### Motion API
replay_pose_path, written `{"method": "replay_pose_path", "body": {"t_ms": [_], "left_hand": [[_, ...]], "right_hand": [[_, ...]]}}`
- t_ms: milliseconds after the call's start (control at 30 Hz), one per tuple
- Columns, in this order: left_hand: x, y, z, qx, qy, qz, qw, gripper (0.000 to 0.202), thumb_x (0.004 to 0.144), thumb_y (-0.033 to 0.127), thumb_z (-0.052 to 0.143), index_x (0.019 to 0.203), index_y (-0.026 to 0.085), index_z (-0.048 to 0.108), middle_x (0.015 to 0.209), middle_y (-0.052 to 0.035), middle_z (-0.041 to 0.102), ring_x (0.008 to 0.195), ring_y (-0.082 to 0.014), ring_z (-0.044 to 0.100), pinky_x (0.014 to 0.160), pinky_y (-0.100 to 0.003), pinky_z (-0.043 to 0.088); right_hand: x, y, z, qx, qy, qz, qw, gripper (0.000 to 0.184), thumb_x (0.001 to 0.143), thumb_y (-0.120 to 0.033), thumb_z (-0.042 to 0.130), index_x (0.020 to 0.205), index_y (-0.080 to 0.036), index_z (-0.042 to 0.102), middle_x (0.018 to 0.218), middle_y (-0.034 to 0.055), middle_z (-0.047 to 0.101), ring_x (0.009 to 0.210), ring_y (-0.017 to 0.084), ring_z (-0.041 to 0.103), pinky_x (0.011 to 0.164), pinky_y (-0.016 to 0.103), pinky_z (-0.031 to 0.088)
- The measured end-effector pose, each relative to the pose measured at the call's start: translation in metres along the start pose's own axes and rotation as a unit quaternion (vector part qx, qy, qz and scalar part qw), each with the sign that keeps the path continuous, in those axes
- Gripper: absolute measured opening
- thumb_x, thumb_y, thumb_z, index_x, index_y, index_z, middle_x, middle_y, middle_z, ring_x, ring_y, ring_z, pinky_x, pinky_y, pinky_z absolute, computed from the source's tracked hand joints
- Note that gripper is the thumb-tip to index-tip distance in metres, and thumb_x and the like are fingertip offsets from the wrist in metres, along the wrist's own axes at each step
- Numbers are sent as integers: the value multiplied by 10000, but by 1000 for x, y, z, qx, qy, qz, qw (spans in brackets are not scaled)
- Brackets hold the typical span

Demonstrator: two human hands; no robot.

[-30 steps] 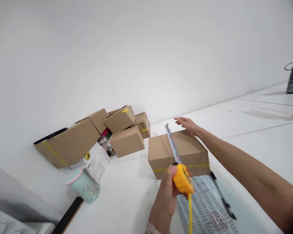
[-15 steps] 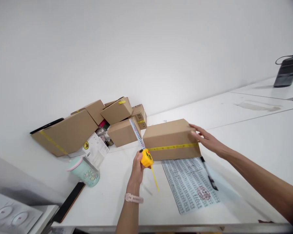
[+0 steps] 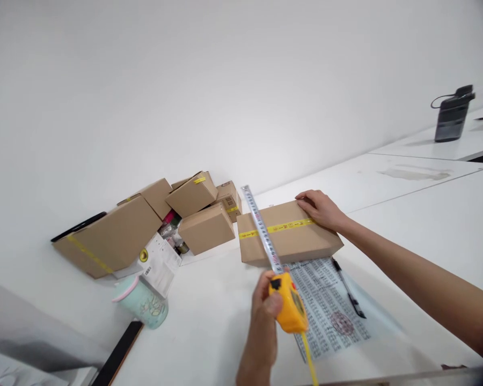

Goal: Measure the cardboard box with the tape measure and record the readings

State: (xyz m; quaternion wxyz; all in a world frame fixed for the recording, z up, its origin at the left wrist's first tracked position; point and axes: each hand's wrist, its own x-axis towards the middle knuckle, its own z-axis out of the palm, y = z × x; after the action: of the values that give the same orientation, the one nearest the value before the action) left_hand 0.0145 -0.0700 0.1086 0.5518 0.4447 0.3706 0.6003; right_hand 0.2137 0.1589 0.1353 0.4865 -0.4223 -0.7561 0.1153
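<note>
My left hand (image 3: 263, 321) is closed around a yellow tape measure (image 3: 288, 304) with a yellow strap hanging below it. The extended blade (image 3: 261, 228) reaches away over the left part of a cardboard box (image 3: 287, 244), its tip past the box's far edge. Whether the blade touches the box I cannot tell. My right hand (image 3: 322, 209) rests on the far right edge of this box, fingers bent over it. Yellow printed tape runs along the box. Under its near side lies a printed sheet (image 3: 330, 311), with a black pen (image 3: 349, 289) on the sheet's right side.
Several cardboard boxes (image 3: 205, 228) are piled against the wall at left. A white package (image 3: 161, 262) and a mint tumbler (image 3: 147, 303) stand nearer. A dark bottle (image 3: 452, 115) stands at far right on the white table (image 3: 422, 230).
My left hand brought the tape measure right and nearer, so its blade now crosses over the box. The box has tilted, showing its taped face more upward, and my right hand moved onto its far edge.
</note>
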Motion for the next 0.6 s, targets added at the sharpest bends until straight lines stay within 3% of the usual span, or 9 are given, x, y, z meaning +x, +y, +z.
{"method": "replay_pose_path", "body": {"t_ms": [167, 367, 600], "left_hand": [[-4, -20, 29, -8, -49, -59, 997, 456, 691, 515, 748, 964, 176, 613, 860, -42, 623, 736, -161, 573, 627, -242, 423], [-5, -27, 19, 2, -42, -91, 995, 446, 679, 507, 752, 921, 163, 603, 810, -26, 592, 687, -125, 525, 613, -220, 408], [-8, -37, 17, -9, -26, -116, 993, 470, 657, 517, 753, 937, 177, 589, 863, -38, 607, 644, -119, 537, 551, -218, 448]], "right_hand": [[-3, -7, -1, -77, -2, -70, 995, 397, 966, -306, 331, 1285, -280, 566, 1066, 91, 691, 1004, 294, 553, 929, 513, 356], [-5, -8, -2, -192, -46, -121, 973, 568, 935, -147, 259, 1453, -300, 437, 1078, 130, 623, 961, 290, 513, 840, 467, 345], [-2, -7, -2, -238, -58, -159, 956, 602, 920, -141, 290, 1449, -384, 442, 1072, 116, 603, 932, 277, 496, 834, 450, 318]]}}
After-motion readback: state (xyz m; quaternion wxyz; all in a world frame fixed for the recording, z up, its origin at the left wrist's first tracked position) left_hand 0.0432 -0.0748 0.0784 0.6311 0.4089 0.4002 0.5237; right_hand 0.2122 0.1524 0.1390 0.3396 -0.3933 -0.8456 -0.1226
